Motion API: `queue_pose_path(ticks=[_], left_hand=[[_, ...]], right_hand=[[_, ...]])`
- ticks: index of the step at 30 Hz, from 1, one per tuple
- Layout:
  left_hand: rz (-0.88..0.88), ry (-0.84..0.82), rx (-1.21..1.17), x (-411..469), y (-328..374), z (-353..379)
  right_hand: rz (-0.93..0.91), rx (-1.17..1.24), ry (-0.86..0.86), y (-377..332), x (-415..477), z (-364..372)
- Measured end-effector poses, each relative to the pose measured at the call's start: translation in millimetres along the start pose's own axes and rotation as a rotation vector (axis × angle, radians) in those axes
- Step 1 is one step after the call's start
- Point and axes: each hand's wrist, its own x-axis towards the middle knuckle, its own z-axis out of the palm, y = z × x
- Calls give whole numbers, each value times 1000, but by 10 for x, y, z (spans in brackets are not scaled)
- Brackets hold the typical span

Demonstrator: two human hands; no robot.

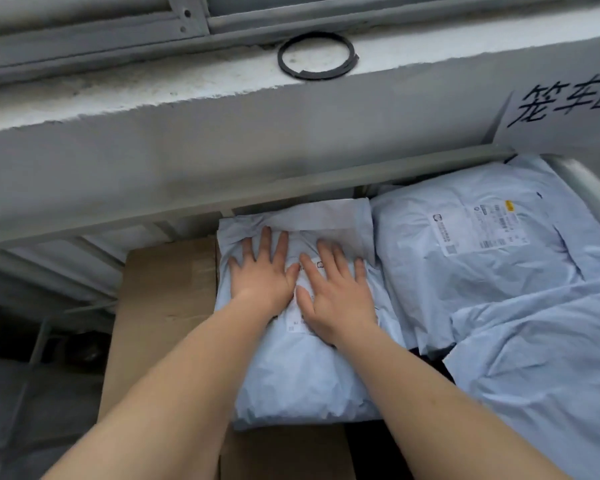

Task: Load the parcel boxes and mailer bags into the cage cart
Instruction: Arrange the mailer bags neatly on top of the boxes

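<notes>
A pale blue mailer bag (302, 379) lies inside the cage cart, partly on a brown cardboard box (167, 299). My left hand (262, 271) and my right hand (336, 292) rest flat on the bag's top, side by side, fingers spread, palms down over its white label. Neither hand grips anything. The cart's grey top rail (291, 192) runs behind the bag.
Two more pale blue mailer bags fill the cart to the right, one labelled (482, 244), one nearer (541, 368). A second cardboard box (284, 455) lies below. A grey wall with a ledge holds a black ring (316, 55). A handwritten paper sign (565, 102) hangs on the wall at right.
</notes>
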Motion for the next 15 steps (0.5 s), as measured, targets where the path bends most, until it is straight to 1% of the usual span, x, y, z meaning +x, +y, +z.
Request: queue_pose_path(ticks=[1, 4, 6, 8, 10, 12, 15], left_hand=[[4, -44, -10, -47, -20, -54], [19, -84, -11, -193, -69, -212], [53, -97, -24, -402, 28, -290], [91, -87, -22, -638, 202, -358], [92, -101, -29, -841, 380, -478], [88, -73, -13, -1009, 574, -615], [146, -37, 16, -1280, 998, -827]], right_hand=[[-9, -37, -50, -9, -67, -78], [-77, -141, -170, 113, -365, -392], [-144, -176, -147, 335, -656, -672], [-177, -268, -44, 661, -941, -960], [-151, -378, -70, 1064, -1157, -1316], [-67, -470, -97, 1439, -1327, -1714], [-20, -556, -121, 1954, -1623, -2159]])
